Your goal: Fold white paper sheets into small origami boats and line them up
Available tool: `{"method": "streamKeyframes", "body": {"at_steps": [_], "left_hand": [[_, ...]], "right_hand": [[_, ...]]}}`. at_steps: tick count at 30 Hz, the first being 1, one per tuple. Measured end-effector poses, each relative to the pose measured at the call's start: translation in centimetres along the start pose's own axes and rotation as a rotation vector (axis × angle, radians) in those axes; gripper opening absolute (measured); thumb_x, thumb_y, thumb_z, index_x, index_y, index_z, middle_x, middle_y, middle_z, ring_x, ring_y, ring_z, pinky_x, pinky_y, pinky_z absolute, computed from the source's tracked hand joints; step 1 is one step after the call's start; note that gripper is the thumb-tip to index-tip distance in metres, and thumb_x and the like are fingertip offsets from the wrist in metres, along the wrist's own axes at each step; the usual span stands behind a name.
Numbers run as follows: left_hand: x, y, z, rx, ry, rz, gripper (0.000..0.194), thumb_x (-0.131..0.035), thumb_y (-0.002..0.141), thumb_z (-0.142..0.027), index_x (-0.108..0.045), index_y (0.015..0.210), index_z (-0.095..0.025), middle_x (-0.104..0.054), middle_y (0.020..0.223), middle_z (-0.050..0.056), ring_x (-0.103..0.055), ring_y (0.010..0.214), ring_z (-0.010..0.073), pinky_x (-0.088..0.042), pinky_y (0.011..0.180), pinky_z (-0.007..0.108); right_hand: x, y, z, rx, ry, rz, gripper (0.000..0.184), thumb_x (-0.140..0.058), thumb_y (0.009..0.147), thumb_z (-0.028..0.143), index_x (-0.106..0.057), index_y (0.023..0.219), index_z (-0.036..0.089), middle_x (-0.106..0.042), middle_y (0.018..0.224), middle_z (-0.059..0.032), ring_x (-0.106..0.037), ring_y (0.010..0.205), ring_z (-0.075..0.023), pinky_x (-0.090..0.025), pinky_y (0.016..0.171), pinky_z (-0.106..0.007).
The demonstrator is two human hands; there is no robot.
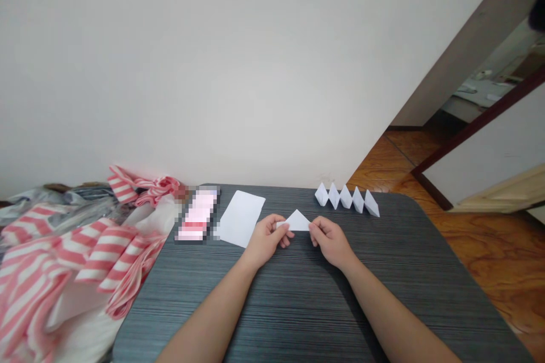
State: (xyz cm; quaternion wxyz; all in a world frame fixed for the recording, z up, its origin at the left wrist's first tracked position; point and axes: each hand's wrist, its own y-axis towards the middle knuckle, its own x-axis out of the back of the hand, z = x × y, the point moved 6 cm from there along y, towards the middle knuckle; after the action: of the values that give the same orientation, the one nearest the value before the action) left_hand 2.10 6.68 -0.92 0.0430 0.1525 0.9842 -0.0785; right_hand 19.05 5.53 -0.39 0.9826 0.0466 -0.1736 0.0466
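Head view: your left hand (pixel 264 242) pinches the left end of a folded paper (pixel 298 221) between thumb and fingers; your right hand (pixel 335 243) pinches its right corner. Paper sits between the two grips, peak pointing away from you, long edge toward you, over the dark table (pixel 293 312). Whether it touches the surface: cannot tell. Beyond the right grip and off to its right: a row of five folded white pieces (pixel 346 198). Left of the left grip: a flat white sheet (pixel 242 216), then a pixelated flat object (pixel 198 214) farther left.

Step in hand, your judgement to check: a fold being shaped or squared up. Any further crease would call for level corners, one grip steadying the paper while your other thumb presses along the edge, light enough to keep the peak centred
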Motion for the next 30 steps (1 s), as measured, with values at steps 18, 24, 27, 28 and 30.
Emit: {"method": "streamKeyframes", "body": {"at_steps": [18,24,27,28,30], "left_hand": [[0.29,0.0,-0.45,-0.05,-0.101,-0.022,0.029,-0.053,0.081,-0.041,-0.058,0.082,-0.012,-0.066,0.074,0.007,-0.054,0.052,0.0094,-0.041,0.047,0.02],[0.33,-0.06,-0.35,-0.038,-0.031,-0.015,0.035,-0.051,0.083,-0.042,-0.064,0.081,-0.011,-0.06,0.057,0.003,-0.051,0.049,0.0092,-0.039,0.048,0.02],[0.54,0.0,-0.2,-0.04,-0.055,-0.051,0.034,-0.05,0.083,-0.042,-0.064,0.08,-0.011,-0.058,0.055,0.002,-0.049,0.048,0.0087,-0.039,0.048,0.02],[0.62,0.02,-0.14,-0.04,-0.071,-0.063,0.034,-0.051,0.083,-0.042,-0.064,0.079,-0.011,-0.058,0.054,0.002,-0.049,0.047,0.0085,-0.038,0.048,0.02],[0.76,0.06,-0.05,-0.039,-0.098,-0.083,0.033,-0.051,0.083,-0.042,-0.063,0.078,-0.011,-0.057,0.054,0.001,-0.048,0.047,0.0082,-0.038,0.048,0.02]], "right_hand": [[0.13,-0.05,0.4,-0.007,0.02,-0.008,0.032,-0.043,0.089,0.039,-0.046,0.064,0.019,-0.05,0.05,0.0033,-0.046,0.046,-0.0111,-0.039,0.052,-0.024],[0.18,-0.13,0.3,-0.029,0.045,-0.011,0.032,-0.043,0.09,0.038,-0.047,0.064,0.019,-0.049,0.051,0.0033,-0.046,0.046,-0.0108,-0.039,0.051,-0.024],[-0.02,-0.11,0.11,-0.042,0.061,0.002,0.031,-0.044,0.089,0.038,-0.048,0.065,0.019,-0.05,0.053,0.0033,-0.047,0.045,-0.0103,-0.038,0.049,-0.023],[-0.1,-0.09,0.06,-0.044,0.066,0.009,0.03,-0.045,0.088,0.038,-0.05,0.066,0.019,-0.05,0.053,0.0033,-0.047,0.045,-0.0102,-0.038,0.048,-0.023],[-0.24,-0.06,0.01,-0.042,0.068,0.023,0.028,-0.045,0.088,0.037,-0.051,0.067,0.019,-0.05,0.053,0.0034,-0.047,0.044,-0.0102,-0.038,0.047,-0.023]]}}
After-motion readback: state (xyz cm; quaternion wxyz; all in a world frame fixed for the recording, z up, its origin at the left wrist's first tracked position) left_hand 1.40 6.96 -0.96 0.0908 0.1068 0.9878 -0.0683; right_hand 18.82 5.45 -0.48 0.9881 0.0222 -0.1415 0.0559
